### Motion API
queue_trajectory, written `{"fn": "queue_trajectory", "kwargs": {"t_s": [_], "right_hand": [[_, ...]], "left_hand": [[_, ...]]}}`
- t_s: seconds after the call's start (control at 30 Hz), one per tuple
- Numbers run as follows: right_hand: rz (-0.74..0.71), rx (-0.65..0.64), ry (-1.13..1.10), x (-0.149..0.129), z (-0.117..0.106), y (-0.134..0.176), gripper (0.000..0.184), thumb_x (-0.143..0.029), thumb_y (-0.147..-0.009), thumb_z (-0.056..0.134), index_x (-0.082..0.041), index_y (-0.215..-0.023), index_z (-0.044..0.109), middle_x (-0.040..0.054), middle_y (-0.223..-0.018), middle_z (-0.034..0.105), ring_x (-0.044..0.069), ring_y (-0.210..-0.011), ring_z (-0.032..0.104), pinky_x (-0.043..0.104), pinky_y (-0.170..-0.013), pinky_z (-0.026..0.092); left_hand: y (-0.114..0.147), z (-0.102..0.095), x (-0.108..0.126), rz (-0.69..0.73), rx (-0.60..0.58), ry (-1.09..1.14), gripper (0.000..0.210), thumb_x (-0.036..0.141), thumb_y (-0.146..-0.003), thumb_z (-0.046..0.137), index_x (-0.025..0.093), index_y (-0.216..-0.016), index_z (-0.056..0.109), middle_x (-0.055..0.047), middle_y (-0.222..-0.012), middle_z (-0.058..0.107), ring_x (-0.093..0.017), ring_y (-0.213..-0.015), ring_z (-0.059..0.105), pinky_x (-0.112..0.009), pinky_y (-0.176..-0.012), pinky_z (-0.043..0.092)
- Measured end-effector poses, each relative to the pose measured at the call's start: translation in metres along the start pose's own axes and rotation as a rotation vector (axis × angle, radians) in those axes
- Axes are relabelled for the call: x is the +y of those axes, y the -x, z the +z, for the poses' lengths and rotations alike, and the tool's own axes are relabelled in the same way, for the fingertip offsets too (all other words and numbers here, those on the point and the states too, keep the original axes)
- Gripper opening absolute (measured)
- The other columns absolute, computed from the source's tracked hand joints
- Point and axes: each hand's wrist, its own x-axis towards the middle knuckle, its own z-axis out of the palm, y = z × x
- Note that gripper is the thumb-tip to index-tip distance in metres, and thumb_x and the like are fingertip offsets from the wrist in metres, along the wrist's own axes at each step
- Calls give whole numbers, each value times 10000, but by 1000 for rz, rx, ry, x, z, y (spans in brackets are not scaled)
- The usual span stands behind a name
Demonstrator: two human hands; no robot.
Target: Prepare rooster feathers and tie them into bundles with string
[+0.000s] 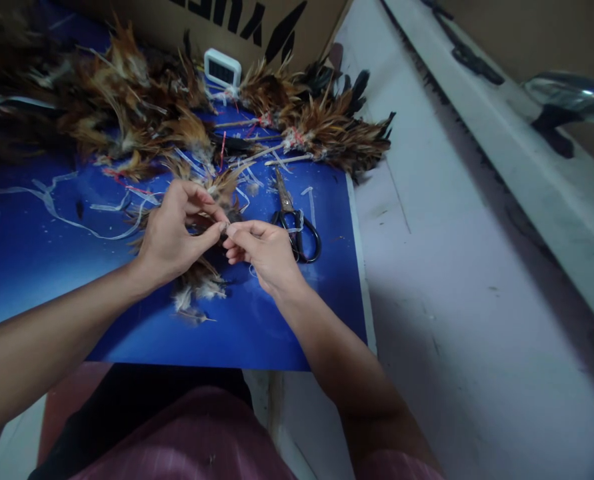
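Observation:
Above the blue tabletop (297,320), the fingertips of my left hand (174,230) and my right hand (269,253) meet in a pinch. Whatever they hold between them is too small and covered to name. Brown feathers (229,187) show just behind my left fingers, and paler feather tips (197,293) lie below that hand. Black-handled scissors (304,240) rest just right of my right hand, blades pointing away from me, with a strip of clear plastic across the handles.
Loose brown feathers (127,127) heap up at the back left. Tied feather bundles on sticks (337,130) lie at the back right. Behind them are a small white digital timer (221,68) and a cardboard box (257,23). Clear plastic strips (51,200) are scattered leftward. A wall borders the right.

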Motion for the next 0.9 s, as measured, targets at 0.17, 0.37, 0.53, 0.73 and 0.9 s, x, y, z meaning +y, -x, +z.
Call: {"fn": "queue_trajectory", "kwargs": {"t_s": [0.17, 0.37, 0.53, 0.73, 0.9], "right_hand": [[-26, -51, -18, 1, -2, 0, 98, -272, -731, 676, -182, -703, 649, -32, -604, 642, 77, -514, 573, 218, -518, 499], [-284, 12, 172, 5, -5, -2, 72, -269, -775, 626, -200, -780, 645, -35, -670, 638, 77, -580, 577, 212, -554, 481], [-410, 38, 318, 9, -8, -4, 81, -256, -783, 617, -203, -834, 651, -26, -761, 666, 77, -629, 587, 233, -643, 502], [-392, 29, 328, 10, -9, -7, 90, -250, -767, 624, -187, -823, 657, -24, -740, 671, 77, -616, 591, 234, -631, 507], [-334, 7, 277, 9, -8, -7, 118, -280, -754, 646, -180, -812, 667, -27, -673, 660, 74, -566, 572, 217, -554, 487]], "left_hand": [[-1, 0, 0, 8, 11, 30, 390, 218, -706, 738, 267, -940, 431, 43, -817, 648, -158, -771, 676, -338, -720, 562], [-5, 0, 8, -87, -7, 101, 424, 296, -702, 753, 236, -932, 401, 89, -776, 667, -114, -711, 677, -317, -725, 544], [-4, 1, 8, -108, -29, 164, 424, 232, -705, 754, 231, -933, 396, 95, -760, 672, -104, -690, 676, -293, -701, 546], [-4, 4, 1, -13, 10, 222, 444, 175, -656, 785, 266, -896, 423, 64, -727, 684, -134, -600, 672, -304, -576, 575], [-5, 4, 2, 1, 25, 210, 452, 155, -656, 784, 260, -895, 415, 61, -728, 687, -136, -588, 670, -309, -564, 578]]}}
